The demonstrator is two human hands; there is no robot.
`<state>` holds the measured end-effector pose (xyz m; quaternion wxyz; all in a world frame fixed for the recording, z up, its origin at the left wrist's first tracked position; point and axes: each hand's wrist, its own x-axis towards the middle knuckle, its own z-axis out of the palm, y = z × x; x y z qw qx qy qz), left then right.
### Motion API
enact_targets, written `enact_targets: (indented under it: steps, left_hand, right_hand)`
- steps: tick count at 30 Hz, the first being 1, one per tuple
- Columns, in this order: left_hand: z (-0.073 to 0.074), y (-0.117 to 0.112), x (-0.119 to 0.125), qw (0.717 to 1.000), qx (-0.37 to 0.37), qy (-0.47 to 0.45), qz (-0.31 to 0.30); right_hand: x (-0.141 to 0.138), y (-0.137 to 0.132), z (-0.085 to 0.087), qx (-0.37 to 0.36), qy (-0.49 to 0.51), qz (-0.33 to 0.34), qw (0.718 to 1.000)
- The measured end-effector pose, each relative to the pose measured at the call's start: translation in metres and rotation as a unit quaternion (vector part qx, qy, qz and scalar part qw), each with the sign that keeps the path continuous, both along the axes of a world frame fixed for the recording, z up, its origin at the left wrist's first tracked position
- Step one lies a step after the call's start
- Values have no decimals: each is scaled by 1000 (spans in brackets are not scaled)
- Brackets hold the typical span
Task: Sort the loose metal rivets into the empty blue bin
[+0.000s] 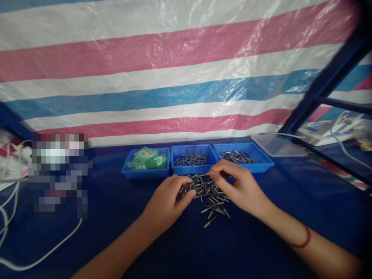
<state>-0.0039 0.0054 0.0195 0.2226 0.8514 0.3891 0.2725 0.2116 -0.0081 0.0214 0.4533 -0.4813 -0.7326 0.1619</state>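
A loose pile of metal blind rivets (215,195) lies on the dark blue table in front of the bins. At the pile's left edge is my left hand (170,195), its thumb and fingers apart around some of the rivets. My right hand (236,186) is over the pile's right side, close to the front of the bins, with thumb and fingertips pinched together. What sits in that pinch is too small to make out. Behind the hands, the middle blue bin (193,169) and the right blue bin (263,164) both hold rivets.
The left blue bin (145,174) contains small clear and green plastic packets. A translucent lid (279,145) lies at the back right. White cables (43,263) run along the left, beside a pixelated area. A striped plastic sheet (162,93) hangs behind the table.
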Motion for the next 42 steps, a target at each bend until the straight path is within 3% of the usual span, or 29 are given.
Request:
enact_targets:
  steps: [5,9,11,15,21,26,33,38,42]
  left_hand:
    - [23,7,-20,989,10,145,-26]
    - [23,9,-31,974,-33,224,-19]
    - [19,9,-31,968,-41,245,-22]
    - [12,9,-24,964,-42,260,-28]
    - [1,9,-15,979,-16,199,-40]
    - [-7,9,-9,989,-4,145,-34]
    - [-5,11,-7,999,-10,36,5]
    - [-4,5,0,994,-87,-53,28]
    - [-5,-1,6,983,-153,-97,15]
  right_hand:
    - [54,26,5,28,-63,-244,967]
    - [76,37,0,51,-189,-309,931]
    - [70,35,1,74,-195,-287,935]
    - [40,19,5,86,-196,-166,963]
    - [7,6,1,71,-216,-11,974]
    - [0,6,-9,45,-208,37,976]
    - [-9,3,-15,20,-166,93,982]
    - [-17,-3,-14,-28,-15,123,992]
    - [-19,-6,-11,-61,46,115,990]
